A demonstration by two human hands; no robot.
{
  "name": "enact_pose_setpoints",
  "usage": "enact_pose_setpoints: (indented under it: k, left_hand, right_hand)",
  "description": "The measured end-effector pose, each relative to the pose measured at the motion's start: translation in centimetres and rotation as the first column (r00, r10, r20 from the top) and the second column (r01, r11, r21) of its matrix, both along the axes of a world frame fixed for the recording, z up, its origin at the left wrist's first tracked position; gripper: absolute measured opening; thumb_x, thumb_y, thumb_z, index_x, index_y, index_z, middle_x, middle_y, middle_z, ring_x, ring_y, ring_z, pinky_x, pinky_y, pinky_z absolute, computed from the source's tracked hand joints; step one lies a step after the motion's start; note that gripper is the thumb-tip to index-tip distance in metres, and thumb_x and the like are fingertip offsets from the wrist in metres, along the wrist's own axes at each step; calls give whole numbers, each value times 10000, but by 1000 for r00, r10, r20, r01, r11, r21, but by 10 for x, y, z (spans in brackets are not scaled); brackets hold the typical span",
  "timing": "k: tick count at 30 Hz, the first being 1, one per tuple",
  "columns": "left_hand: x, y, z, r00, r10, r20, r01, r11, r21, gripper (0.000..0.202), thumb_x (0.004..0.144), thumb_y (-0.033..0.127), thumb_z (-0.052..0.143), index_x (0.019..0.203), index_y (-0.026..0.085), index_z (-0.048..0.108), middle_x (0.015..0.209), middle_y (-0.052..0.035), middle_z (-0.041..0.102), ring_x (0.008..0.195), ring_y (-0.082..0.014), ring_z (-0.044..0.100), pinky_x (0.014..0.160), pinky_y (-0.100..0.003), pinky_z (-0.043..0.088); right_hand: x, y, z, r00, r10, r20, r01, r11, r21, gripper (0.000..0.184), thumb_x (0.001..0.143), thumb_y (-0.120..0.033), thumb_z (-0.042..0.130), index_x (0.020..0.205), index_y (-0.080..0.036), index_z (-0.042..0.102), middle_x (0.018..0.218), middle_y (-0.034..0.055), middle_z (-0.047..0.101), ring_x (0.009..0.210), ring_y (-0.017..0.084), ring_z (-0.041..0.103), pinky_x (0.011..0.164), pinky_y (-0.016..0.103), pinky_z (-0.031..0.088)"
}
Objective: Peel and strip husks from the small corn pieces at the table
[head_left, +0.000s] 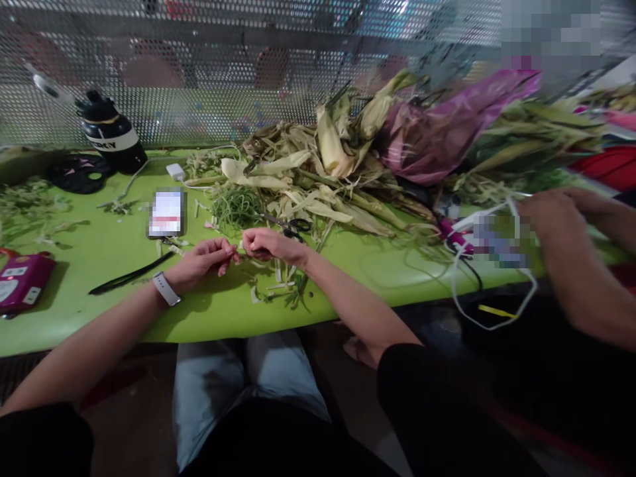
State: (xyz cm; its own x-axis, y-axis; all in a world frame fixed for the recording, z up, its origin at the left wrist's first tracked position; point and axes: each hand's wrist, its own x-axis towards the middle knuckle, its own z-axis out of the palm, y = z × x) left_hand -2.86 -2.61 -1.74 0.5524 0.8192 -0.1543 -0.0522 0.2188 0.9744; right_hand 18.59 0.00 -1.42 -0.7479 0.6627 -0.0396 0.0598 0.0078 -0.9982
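My left hand [206,260], with a pale watch band on its wrist, pinches thumb and finger together over the green tabletop [189,318]. Just to its right, almost touching, my right hand [271,244] is curled into a loose fist. Whatever lies between the fingertips is too small to make out. Behind the hands sits a heap of thin green strips [237,205]. Black-handled scissors [297,227] lie beside it, beyond my right hand. Several pale and green plant scraps [295,291] are scattered below my right wrist.
Dried corn husks [318,185] and a purple plastic bag [427,142] fill the back. A lit phone [166,212], black strap [132,273], dark bottle [112,136] and purple box [24,281] are at left. Another person's arm [571,252] reaches in at right, near a white cable [454,285].
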Motion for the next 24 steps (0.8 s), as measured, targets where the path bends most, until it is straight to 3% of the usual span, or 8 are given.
enact_pose_setpoints:
  k: [3, 7, 10, 13, 15, 17, 20, 24]
  left_hand:
    - [0, -1, 3, 998, -9, -66, 10, 1000, 21, 243, 809, 340, 716, 746, 136, 601, 758, -16, 672, 471, -31, 472, 449, -169, 355]
    - [0, -2, 6, 997, -10, -70, 11, 1000, 7, 244, 804, 341, 723, 733, 139, 604, 723, -9, 655, 490, -46, 505, 467, -172, 394]
    - [-2, 0, 7, 999, 6, -42, -6, 1000, -2, 252, 792, 350, 736, 723, 138, 618, 701, -6, 641, 508, -52, 519, 484, -172, 420]
    - [-4, 4, 6, 999, 52, 11, -52, 999, -3, 263, 763, 364, 764, 721, 141, 631, 732, -16, 658, 536, -58, 537, 512, -175, 451]
    - [-6, 6, 4, 996, 75, 48, -75, 997, -7, 268, 743, 366, 780, 718, 146, 629, 751, -22, 668, 555, -67, 551, 531, -184, 470]
    - [-7, 8, 3, 994, 83, 77, -82, 997, -7, 268, 739, 361, 783, 716, 147, 624, 753, -24, 668, 565, -71, 557, 547, -190, 481]
    - [-8, 10, 0, 993, 89, 83, -89, 996, -11, 247, 766, 342, 758, 725, 145, 615, 754, -24, 659, 565, -65, 546, 547, -190, 476]
    - [-6, 9, -5, 986, 119, 118, -112, 991, -70, 246, 775, 340, 748, 728, 148, 602, 750, -21, 644, 556, -64, 526, 516, -183, 453]
  right_hand:
    - [-2, -5, 1, 987, -81, 137, 56, 982, 178, 114, 791, -188, 475, 686, -189, 429, 572, -63, 378, 510, 83, 318, 491, 226, 245]
    - [-5, -10, 2, 968, -163, 188, 69, 902, 426, 195, 794, -220, 521, 640, -189, 405, 593, -52, 396, 559, 91, 365, 544, 243, 269]
    - [-3, -13, 4, 953, -216, 213, 69, 838, 541, 153, 844, -323, 565, 814, -183, 509, 592, -66, 407, 529, 91, 354, 544, 245, 270]
    - [1, -13, 4, 912, -304, 277, 43, 740, 671, 263, 909, -424, 521, 981, -174, 557, 636, -39, 458, 548, 106, 375, 569, 261, 288]
    - [3, -13, 3, 884, -364, 293, 21, 659, 752, 291, 938, -430, 483, 907, -160, 585, 731, 20, 522, 617, 123, 414, 609, 279, 314]
    - [6, -11, 2, 874, -396, 282, 31, 624, 781, 319, 953, -422, 466, 843, -152, 595, 814, 59, 545, 681, 139, 437, 647, 291, 339]
    - [10, -8, 3, 893, -385, 233, 113, 692, 713, 314, 921, -445, 541, 809, -163, 623, 825, 44, 517, 711, 139, 452, 670, 289, 367]
    - [11, -7, 8, 964, -265, 4, 244, 892, 380, 341, 827, -497, 665, 760, -168, 604, 983, 42, 550, 719, 103, 503, 682, 273, 437]
